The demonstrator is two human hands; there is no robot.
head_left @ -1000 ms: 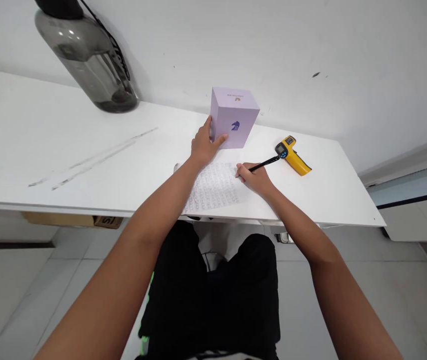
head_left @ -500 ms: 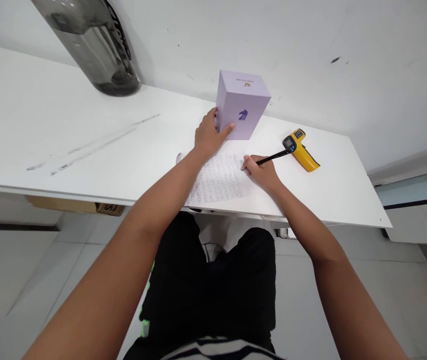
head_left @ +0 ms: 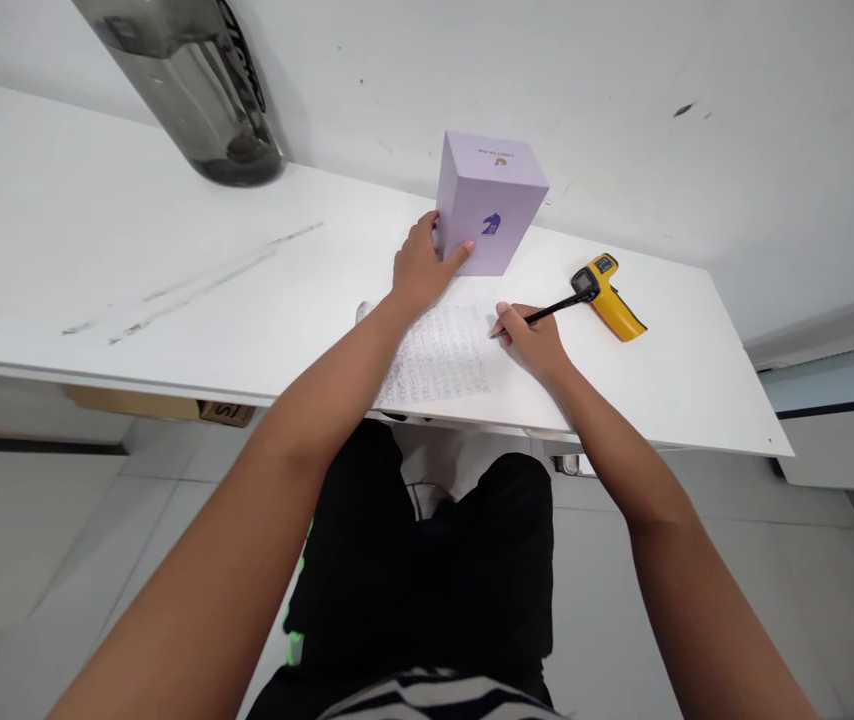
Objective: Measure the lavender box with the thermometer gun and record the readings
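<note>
My left hand [head_left: 425, 265] is wrapped round the lower left of a lilac box [head_left: 511, 215], thumb on its front face and fingers on its left side. The box stands upright, with a dark horse-head mark on the front. Between the fingers of my right hand [head_left: 532, 338] is a black pen [head_left: 558, 306], its tip at the right edge of a sheet of paper [head_left: 442, 355]. Rows of writing cover the sheet, and my left forearm hides part of it.
A yellow and black infrared thermometer [head_left: 611, 300] lies right of the pen. At the back left stands a large smoky bottle [head_left: 209, 110] against the wall. The white table's [head_left: 194, 350] front edge is above my knees. A cardboard box [head_left: 142, 402] shows underneath.
The whole view has shifted slightly. My right hand, with the pen, has moved a little away from the sheet's writing; my left hand keeps its hold on the box.
</note>
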